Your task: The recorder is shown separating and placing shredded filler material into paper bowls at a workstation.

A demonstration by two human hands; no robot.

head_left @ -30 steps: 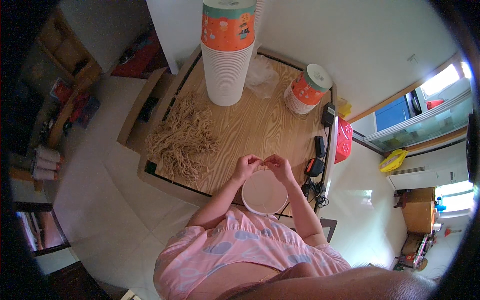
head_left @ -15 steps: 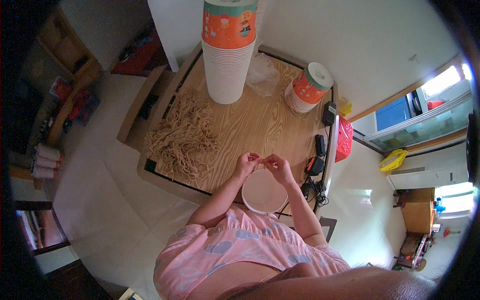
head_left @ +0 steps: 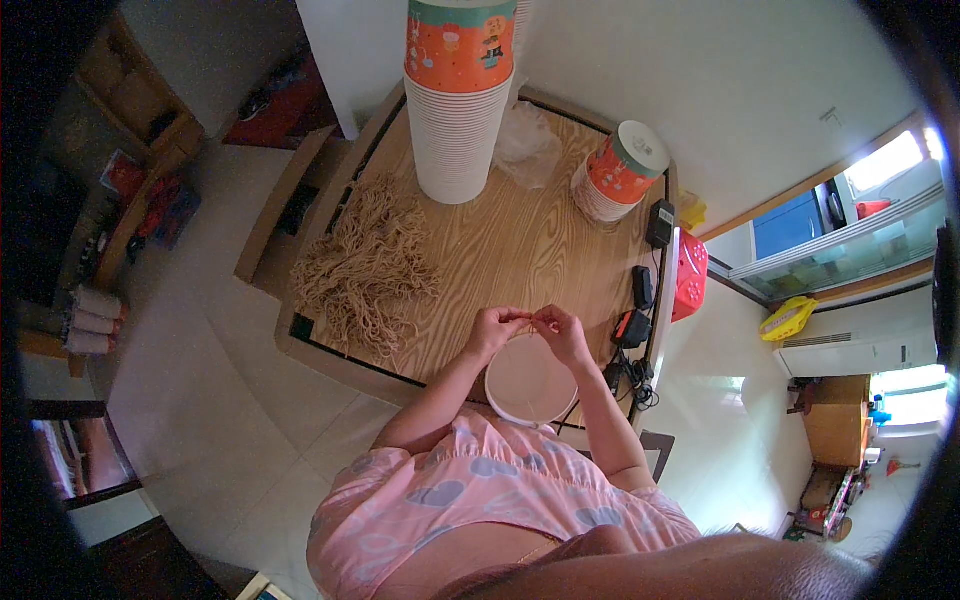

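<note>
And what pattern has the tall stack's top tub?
The top tub is orange with cartoon figures and a green band, clearest in the head view.

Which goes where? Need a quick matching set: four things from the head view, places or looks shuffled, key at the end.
Things
1. open tub
2. string pile
3. translucent plastic bag
4. black power adapter

Places or looks
A. along the table's right edge
B. between the tall tub stack and the short tub stack
C. between the person's forearms, near the left hand and right hand
D. tan, tangled, on the table's left side

Pairs: 1-C, 2-D, 3-B, 4-A
</note>
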